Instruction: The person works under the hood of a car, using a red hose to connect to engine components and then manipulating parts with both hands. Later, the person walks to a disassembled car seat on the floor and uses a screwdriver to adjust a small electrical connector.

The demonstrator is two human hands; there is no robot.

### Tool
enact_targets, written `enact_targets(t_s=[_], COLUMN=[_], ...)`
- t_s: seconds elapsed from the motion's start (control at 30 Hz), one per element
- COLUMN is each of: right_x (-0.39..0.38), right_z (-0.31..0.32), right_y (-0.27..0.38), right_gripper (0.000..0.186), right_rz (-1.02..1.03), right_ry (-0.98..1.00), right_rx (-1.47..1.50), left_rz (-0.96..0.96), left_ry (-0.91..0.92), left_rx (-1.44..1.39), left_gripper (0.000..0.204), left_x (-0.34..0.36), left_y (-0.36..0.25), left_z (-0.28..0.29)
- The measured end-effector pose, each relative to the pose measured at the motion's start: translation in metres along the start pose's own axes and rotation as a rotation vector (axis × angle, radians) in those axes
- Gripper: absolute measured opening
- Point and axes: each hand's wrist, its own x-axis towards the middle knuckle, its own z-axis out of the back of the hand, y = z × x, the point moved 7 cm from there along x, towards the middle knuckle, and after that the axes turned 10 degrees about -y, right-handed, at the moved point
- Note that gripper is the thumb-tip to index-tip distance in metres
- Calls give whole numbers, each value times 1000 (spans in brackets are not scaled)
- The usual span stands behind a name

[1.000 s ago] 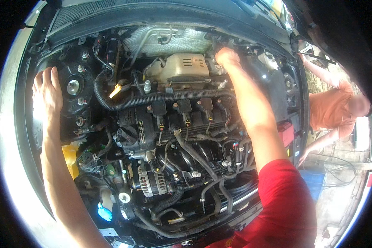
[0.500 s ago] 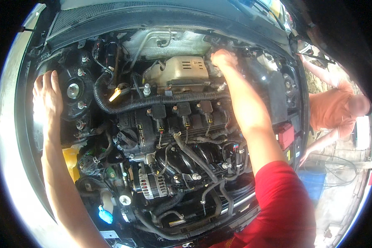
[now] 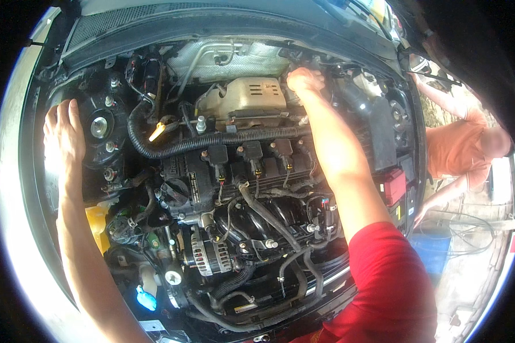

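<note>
My left hand [image 3: 64,132] lies flat on the left edge of the engine bay, fingers stretched out, beside the round strut mount [image 3: 100,127]. At the back of the bay my right hand [image 3: 306,80] is closed, just right of the tan metal heat shield [image 3: 257,94]. What its fingers grip is hidden behind the hand. Below that arm runs a black corrugated conduit [image 3: 223,139] across the engine, above several black ignition coils [image 3: 249,153]. A yellow dipstick handle [image 3: 157,131] stands left of the heat shield.
A black oil filler cap [image 3: 174,192], an alternator [image 3: 209,254] and black hoses [image 3: 269,220] fill the front. A red battery terminal cover [image 3: 393,187] sits on the right. Another person in an orange shirt [image 3: 455,146] leans by the car's right side, near a blue bin [image 3: 432,251].
My right hand has shifted very slightly left and stays closed at the same spot. The view has moved a little; my left hand keeps its place on the edge.
</note>
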Motion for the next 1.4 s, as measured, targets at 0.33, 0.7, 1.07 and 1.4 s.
enact_targets(t_s=[0.33,0.7,1.07,1.4], right_x=[0,6,2,7], right_z=[1,-3,-2,-1], right_y=[4,0,-6,-3], right_gripper=[44,50,55,51], right_rz=[-24,-46,-13,20], right_ry=[33,29,49,25], right_rx=[26,-37,-9,30], left_rz=[14,-1,-21,-12], left_ry=[19,-12,-21,-21], left_rx=[-3,7,15,-7], left_gripper=[57,56,55,54], left_x=[1,0,0,1], left_y=[-2,-1,0,-2], left_z=[2,2,0,2])
